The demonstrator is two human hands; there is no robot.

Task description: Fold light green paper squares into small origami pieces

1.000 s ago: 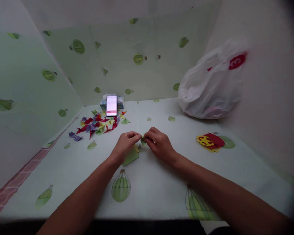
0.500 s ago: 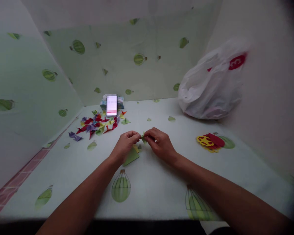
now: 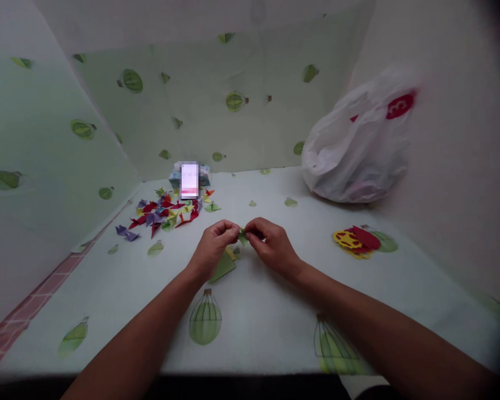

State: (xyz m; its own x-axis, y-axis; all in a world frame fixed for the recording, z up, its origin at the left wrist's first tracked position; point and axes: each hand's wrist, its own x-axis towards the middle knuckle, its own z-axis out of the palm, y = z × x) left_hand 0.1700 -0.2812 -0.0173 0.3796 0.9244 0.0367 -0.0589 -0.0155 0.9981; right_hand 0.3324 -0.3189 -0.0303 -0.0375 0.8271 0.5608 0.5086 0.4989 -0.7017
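Between my two hands, just above the table, is a small folded piece of green paper. My left hand pinches its left side with thumb and forefinger. From the other side, my right hand grips it in the same way, fingers curled. The fingertips cover much of the paper, so its exact shape is hard to make out. Below my left hand lies a stack of green paper sheets, with a yellow piece showing at its top edge.
Left of centre lies a heap of colourful folded paper cranes. A phone with a lit screen leans against a tissue box behind it. Red and yellow paper cut-outs lie at right, before a white plastic bag.
Both hands stay almost where they were, still holding the green paper. The paper has turned slightly between the fingertips, and the whole view has shifted a little.
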